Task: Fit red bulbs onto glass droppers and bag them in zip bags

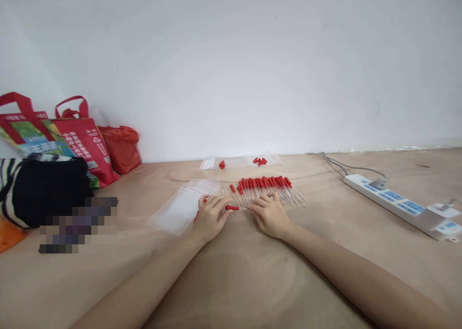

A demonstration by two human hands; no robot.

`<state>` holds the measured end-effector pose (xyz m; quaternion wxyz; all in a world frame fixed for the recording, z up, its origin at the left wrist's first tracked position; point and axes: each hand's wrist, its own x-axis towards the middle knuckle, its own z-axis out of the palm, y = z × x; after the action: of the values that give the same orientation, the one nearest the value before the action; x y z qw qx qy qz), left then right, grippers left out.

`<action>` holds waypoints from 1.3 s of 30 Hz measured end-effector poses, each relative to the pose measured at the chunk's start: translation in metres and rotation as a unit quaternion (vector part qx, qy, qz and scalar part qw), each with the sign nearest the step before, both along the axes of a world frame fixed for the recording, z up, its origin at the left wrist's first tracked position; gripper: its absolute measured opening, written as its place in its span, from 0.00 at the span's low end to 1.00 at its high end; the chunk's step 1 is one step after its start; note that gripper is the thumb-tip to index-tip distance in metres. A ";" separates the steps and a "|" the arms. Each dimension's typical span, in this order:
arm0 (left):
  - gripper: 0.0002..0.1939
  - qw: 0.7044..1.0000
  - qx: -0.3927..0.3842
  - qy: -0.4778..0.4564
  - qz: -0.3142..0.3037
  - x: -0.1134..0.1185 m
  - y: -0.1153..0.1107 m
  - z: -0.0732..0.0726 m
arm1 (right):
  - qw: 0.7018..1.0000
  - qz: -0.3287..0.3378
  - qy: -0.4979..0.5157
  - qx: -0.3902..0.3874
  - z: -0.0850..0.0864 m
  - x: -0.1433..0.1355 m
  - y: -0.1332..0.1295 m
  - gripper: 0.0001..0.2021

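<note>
Between my hands lies a glass dropper tube with a red rubber bulb (232, 208) on its left end. My left hand (212, 216) has its fingers closed round the bulb end. The clear tube runs into the fingertips of my right hand (267, 214), which are closed on it. Just beyond my hands is a row of droppers with red bulbs (265, 182), side by side, tubes toward me. Clear zip bags (175, 208) lie left of my left hand. Some red pieces show partly behind my left fingers.
Near the wall lie small bags with loose red bulbs (260, 161) and clear tubes. A white power strip (393, 201) with cables is at right. Red shopping bags (84, 141), a red plastic bag (121, 148) and a black cloth item (46, 189) stand at left, beside a blurred object.
</note>
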<state>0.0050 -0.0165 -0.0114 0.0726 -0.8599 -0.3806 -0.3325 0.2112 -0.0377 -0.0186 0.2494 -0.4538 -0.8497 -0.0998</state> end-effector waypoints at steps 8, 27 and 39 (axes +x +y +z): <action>0.06 0.994 0.043 -0.030 0.098 -0.015 0.008 -0.001 | 0.947 -0.260 0.186 0.012 -0.001 0.008 0.024 0.10; 0.08 0.985 -0.052 -0.041 0.160 -0.022 0.014 -0.004 | 0.974 -0.211 0.087 0.007 0.000 -0.027 0.027 0.11; 0.12 0.960 -0.137 -0.126 0.211 -0.038 0.034 -0.011 | 0.956 -0.268 0.054 -0.107 0.003 -0.079 0.049 0.14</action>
<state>-0.0334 0.0178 -0.0224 -0.0256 -0.7127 -0.6012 -0.3604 0.1320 0.0109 -0.0156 0.2094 -0.6933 -0.6879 -0.0471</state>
